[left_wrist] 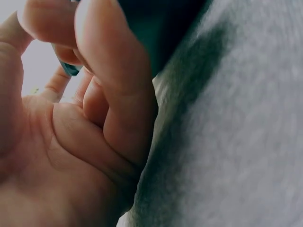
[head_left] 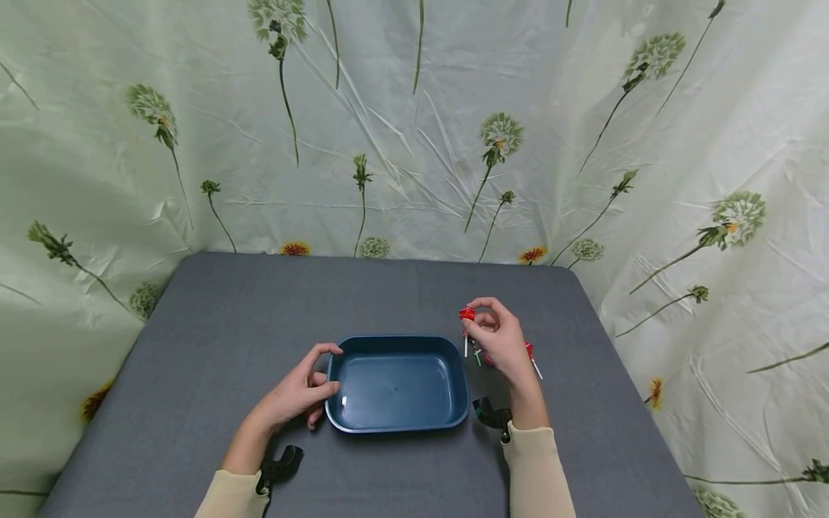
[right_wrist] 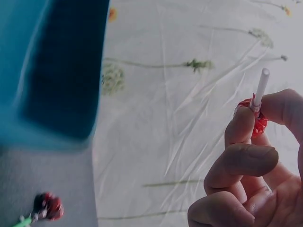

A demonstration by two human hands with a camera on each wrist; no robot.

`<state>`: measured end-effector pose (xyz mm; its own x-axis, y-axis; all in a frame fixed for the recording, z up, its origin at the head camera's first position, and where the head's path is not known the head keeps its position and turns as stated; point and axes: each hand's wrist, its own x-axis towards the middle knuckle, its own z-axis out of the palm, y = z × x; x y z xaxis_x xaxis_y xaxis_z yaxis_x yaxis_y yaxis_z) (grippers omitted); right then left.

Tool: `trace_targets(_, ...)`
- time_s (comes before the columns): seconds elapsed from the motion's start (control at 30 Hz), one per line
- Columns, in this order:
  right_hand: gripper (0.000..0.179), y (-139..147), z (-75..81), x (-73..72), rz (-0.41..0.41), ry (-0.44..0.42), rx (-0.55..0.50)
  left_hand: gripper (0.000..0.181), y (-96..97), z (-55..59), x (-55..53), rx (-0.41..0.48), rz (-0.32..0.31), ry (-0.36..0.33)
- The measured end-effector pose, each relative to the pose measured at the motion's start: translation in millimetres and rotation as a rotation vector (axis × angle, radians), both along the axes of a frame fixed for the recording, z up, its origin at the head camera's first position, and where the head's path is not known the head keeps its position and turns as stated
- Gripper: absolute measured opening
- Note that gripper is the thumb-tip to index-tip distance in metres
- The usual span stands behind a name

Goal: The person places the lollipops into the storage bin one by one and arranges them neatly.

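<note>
Now, red lollipop (head_left: 466, 314), pinched in right hand (head_left: 501, 338)

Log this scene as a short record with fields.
Left hand: holds the left end of the blue container
Right hand: pinches a red-wrapped lollipop by its head
Held lollipop: white stick; outside the container
Blue container: on the grey tabletop, between the hands
Other lollipops: right of the container, including one green-sticked and one white-sticked
Backdrop: pale, flower-printed
</note>
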<state>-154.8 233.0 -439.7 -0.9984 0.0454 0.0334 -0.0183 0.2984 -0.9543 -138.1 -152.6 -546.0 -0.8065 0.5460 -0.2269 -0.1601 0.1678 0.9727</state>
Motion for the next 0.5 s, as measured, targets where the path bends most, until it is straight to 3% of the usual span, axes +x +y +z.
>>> trace_targets(0.5, 0.027, -44.2, 6.9, 6.8, 0.108, 0.059, -0.039, 0.063, 7.0, 1.9, 0.6, 0.003, 0.019, -0.007)
